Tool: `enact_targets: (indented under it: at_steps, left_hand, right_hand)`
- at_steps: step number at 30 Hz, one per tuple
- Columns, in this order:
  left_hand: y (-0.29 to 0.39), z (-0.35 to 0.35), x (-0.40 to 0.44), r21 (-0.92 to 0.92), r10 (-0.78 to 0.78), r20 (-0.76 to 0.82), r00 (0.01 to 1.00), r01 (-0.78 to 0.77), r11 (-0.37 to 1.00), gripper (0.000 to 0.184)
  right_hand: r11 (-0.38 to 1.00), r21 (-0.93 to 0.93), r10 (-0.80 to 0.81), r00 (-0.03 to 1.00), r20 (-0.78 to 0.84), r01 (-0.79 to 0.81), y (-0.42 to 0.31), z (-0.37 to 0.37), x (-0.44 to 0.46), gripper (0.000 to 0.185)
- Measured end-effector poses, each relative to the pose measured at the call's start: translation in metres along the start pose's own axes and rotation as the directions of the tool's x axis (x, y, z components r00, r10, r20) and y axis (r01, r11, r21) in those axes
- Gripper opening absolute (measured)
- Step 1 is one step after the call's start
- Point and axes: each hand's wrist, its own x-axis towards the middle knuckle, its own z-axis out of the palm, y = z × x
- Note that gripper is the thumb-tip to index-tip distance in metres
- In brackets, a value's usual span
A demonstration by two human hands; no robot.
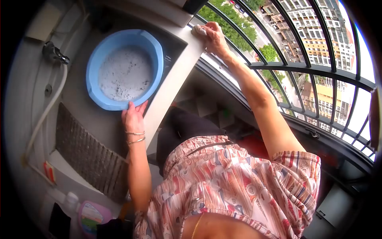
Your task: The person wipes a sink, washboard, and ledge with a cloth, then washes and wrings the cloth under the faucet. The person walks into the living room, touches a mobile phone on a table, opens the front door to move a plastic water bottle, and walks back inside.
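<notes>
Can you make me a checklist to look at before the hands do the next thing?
1. Blue basin sitting in the sink: ok.
2. Left hand touching the basin's rim: ok, but I cannot tell how firmly it grips.
3. Right hand holding the pale bundle: ok, at the ledge beside the railing.
4. Cloudy water free of specks: not ok, dark bits show in it.
5. Tap turned off: cannot tell.
</notes>
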Motion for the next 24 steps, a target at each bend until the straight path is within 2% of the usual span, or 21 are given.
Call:
enact_targets:
  at_steps: [2,3,6,10,14,15,19,21,22,23,24]
  left_hand:
    - [0.0,0.015,0.004,0.007,0.045,0.003,0.999,-0.045,0.999,0.035]
    - [0.002,0.022,0.008,0.015,0.088,0.009,0.996,-0.088,0.996,0.037]
    - [0.002,0.025,0.015,0.047,0.079,-0.007,0.997,-0.079,0.996,0.035]
    - [-0.003,0.034,0.028,0.036,0.083,0.013,0.996,-0.083,0.996,0.032]
    - [-0.005,0.042,0.037,0.033,0.098,0.045,0.994,-0.1,0.994,0.031]
    - [-0.005,0.041,0.038,0.039,0.098,0.045,0.994,-0.1,0.994,0.032]
    - [0.0,0.025,0.039,0.09,0.034,0.122,0.992,-0.045,0.995,0.031]
    - [0.009,0.015,0.034,0.288,-0.107,0.044,0.993,0.09,0.953,0.03]
    - [0.017,0.013,0.023,0.349,-0.128,0.022,0.992,0.112,0.93,0.031]
    - [0.023,0.009,0.008,0.347,-0.125,0.011,0.992,0.114,0.931,0.031]
    - [0.031,0.009,-0.009,0.491,0.001,0.03,1.0,-0.015,0.871,0.033]
  right_hand:
    - [0.999,-0.039,-0.02,0.999,-0.041,0.018,0.004,0.011,0.001,0.05]
    - [0.991,-0.135,-0.01,0.998,-0.057,0.002,-0.005,0.01,0.0,0.051]
    - [0.991,-0.137,-0.025,0.99,-0.139,0.006,-0.03,0.009,-0.006,0.051]
    - [0.982,-0.181,-0.064,0.996,-0.064,0.052,-0.054,0.01,-0.017,0.048]
    - [0.999,-0.004,-0.031,0.996,0.085,0.032,-0.129,0.011,-0.053,0.046]
    - [0.999,-0.01,-0.031,0.991,0.133,0.032,-0.145,0.016,-0.063,0.048]
    - [0.969,0.234,-0.139,0.964,0.228,0.084,-0.207,0.027,-0.098,0.048]
    - [0.892,0.36,-0.385,0.878,0.286,0.273,-0.22,0.034,-0.113,0.045]
    - [0.828,0.457,-0.472,0.843,0.259,0.323,-0.208,0.024,-0.101,0.043]
    - [0.814,0.467,-0.494,0.835,0.244,0.345,-0.19,0.022,-0.095,0.041]
    - [0.863,0.358,-0.446,0.87,0.211,0.356,-0.167,0.024,-0.091,0.04]
